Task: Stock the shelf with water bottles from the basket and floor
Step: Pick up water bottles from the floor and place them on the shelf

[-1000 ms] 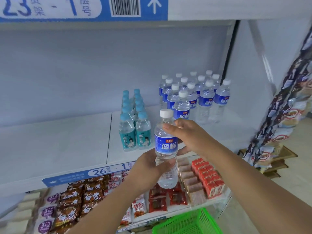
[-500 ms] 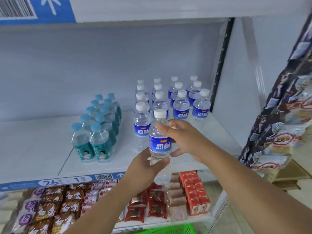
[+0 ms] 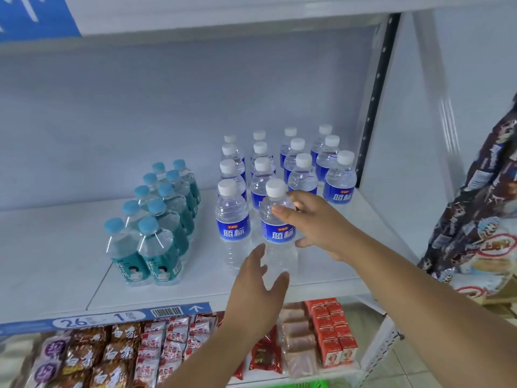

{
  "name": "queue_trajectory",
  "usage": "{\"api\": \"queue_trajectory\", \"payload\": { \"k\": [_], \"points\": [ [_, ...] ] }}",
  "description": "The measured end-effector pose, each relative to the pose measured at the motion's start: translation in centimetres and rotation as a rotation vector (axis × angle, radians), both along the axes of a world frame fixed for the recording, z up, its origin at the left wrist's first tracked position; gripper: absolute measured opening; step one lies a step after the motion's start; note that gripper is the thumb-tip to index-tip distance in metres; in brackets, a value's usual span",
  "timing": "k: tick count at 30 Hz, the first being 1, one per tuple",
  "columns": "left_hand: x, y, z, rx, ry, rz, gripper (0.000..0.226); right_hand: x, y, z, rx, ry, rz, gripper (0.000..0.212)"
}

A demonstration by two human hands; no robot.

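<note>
A clear water bottle point(image 3: 277, 233) with a white cap and blue label stands on the white shelf point(image 3: 70, 247), at the front of the second row of several matching bottles point(image 3: 303, 175). My right hand point(image 3: 316, 222) grips its shoulder, thumb on the front and fingers behind. Just below the bottle's base, my left hand point(image 3: 257, 292) has its fingers spread and relaxed; I cannot tell whether it touches the bottle. A sliver of the green basket point(image 3: 307, 383) shows at the bottom edge.
Several teal-labelled bottles point(image 3: 156, 242) stand in two rows to the left. The lower shelf holds snack packets point(image 3: 112, 354) and red boxes point(image 3: 333, 331). Hanging snack bags point(image 3: 475, 205) crowd the right side beyond a black upright post point(image 3: 375, 102).
The bottle went from being held in front of the shelf edge to standing on the shelf. My left hand let go of its lower half and opened; the view shifted closer.
</note>
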State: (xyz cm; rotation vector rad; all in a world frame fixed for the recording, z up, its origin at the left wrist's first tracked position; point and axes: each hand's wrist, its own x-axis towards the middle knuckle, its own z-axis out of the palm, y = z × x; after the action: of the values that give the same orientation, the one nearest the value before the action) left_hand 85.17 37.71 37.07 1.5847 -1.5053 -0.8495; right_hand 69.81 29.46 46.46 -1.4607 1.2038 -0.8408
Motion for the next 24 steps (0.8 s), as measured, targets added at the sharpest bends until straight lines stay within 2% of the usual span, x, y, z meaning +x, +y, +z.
{"api": "queue_trajectory", "payload": {
  "k": [10,15,19,22,24],
  "points": [
    [-0.8,-0.8,-0.7,0.056,-0.001,-0.007,0.082,0.8,-1.6,-0.9,0.024,-0.109,-0.057,0.02],
    [-0.9,-0.5,-0.8,0.049,0.001,0.031,0.082,1.6,-1.7,-1.1,0.077,-0.097,-0.079,0.052],
    [-1.0,-0.3,-0.9,0.044,-0.007,0.032,0.08,1.3,-1.9,-1.3,0.079,-0.106,-0.059,0.047],
    [-1.0,-0.1,-1.0,0.05,-0.019,0.028,0.079,1.2,-1.8,-1.3,0.062,-0.076,-0.055,0.056],
    [-0.8,-0.1,-1.1,0.061,-0.03,0.032,0.077,1.3,-1.6,-1.2,0.03,-0.061,-0.051,0.054]
  ]
}}
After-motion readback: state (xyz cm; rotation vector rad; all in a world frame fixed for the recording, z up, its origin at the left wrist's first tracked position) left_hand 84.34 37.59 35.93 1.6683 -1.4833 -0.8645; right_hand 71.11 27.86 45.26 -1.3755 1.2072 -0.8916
